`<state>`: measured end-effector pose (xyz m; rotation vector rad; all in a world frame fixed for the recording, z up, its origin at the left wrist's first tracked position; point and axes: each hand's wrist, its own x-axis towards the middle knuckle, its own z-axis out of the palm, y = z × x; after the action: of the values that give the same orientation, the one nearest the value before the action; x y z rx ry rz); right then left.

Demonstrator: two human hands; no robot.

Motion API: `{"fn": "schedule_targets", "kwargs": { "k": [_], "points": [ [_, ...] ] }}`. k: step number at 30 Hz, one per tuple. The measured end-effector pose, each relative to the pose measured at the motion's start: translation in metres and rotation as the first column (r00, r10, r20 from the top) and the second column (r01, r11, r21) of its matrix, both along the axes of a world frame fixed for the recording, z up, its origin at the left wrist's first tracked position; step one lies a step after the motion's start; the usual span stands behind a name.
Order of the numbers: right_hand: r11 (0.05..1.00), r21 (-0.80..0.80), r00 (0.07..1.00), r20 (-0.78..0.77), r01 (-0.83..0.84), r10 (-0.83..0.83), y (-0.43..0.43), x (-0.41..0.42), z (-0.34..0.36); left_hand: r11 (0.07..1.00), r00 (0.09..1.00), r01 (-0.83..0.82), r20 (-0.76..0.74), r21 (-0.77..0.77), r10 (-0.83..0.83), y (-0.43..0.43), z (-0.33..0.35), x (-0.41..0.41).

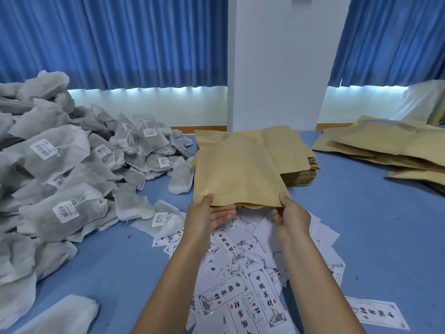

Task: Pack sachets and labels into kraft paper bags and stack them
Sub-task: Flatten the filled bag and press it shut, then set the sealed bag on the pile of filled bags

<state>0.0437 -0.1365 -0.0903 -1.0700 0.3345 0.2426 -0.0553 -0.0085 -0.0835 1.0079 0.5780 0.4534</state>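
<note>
Pinching the kraft paper bag (238, 169) by its near corners with left hand (208, 214) and right hand (295, 214), just above the labels (240, 273); seemingly the opening step. Next: spreading its mouth, then reaching left of the left hand for sachets (60, 153).

One kraft bag (238, 169) sits in the fingers of two hands: left hand (209, 215) and right hand (293, 215). Beyond the fingers, one stack of flat bags (301, 174). Left of them, sachets (60, 153) beyond counting; under them, labels (240, 273) — well over a dozen.

Bag (238, 169) between left hand (207, 213), right hand (292, 213)
</note>
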Motion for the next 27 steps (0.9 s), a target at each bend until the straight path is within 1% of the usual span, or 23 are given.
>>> {"fn": "schedule_targets", "kwargs": {
  "k": [2,6,7,9,12,14,17,23,27],
  "points": [
    [1.000,-0.021,1.000,0.003,0.019,-0.019,0.000,0.000,-0.001,1.000,1.000,0.008,-0.003,0.014,-0.008,-0.002,-0.001,0.001],
    [0.994,0.108,0.998,0.054,0.009,-0.015,0.005,-0.004,-0.001,0.999,1.000,0.027,-0.010,0.037,-0.027,-0.001,0.000,0.000],
    [0.995,0.098,0.997,0.074,-0.002,-0.005,0.006,-0.006,-0.001,0.999,1.000,0.029,-0.014,0.041,-0.028,0.000,0.001,0.000],
    [1.000,0.024,0.995,0.101,-0.002,-0.001,0.008,-0.005,-0.003,0.999,1.000,0.022,-0.022,0.041,-0.021,0.001,0.002,-0.002],
    [0.999,-0.030,0.994,0.106,0.016,-0.013,0.008,-0.002,-0.007,0.999,0.999,0.023,-0.024,0.044,-0.022,0.001,0.003,-0.003],
    [1.000,-0.015,0.995,0.104,0.016,-0.014,0.008,-0.002,-0.007,0.998,0.999,0.028,-0.023,0.049,-0.027,0.001,0.003,-0.003],
    [0.998,0.053,0.993,0.116,-0.020,0.014,0.011,-0.006,-0.006,0.998,0.999,0.033,-0.019,0.055,-0.032,0.001,0.002,-0.003],
    [0.999,0.030,0.995,0.093,-0.029,0.026,0.007,-0.006,-0.005,0.997,0.998,0.058,-0.026,0.056,-0.056,-0.001,-0.001,0.000],
    [0.996,0.079,0.995,0.095,-0.045,0.037,0.009,-0.008,-0.004,0.996,0.998,0.066,-0.025,0.065,-0.064,-0.001,-0.002,0.001]
  ]
}}
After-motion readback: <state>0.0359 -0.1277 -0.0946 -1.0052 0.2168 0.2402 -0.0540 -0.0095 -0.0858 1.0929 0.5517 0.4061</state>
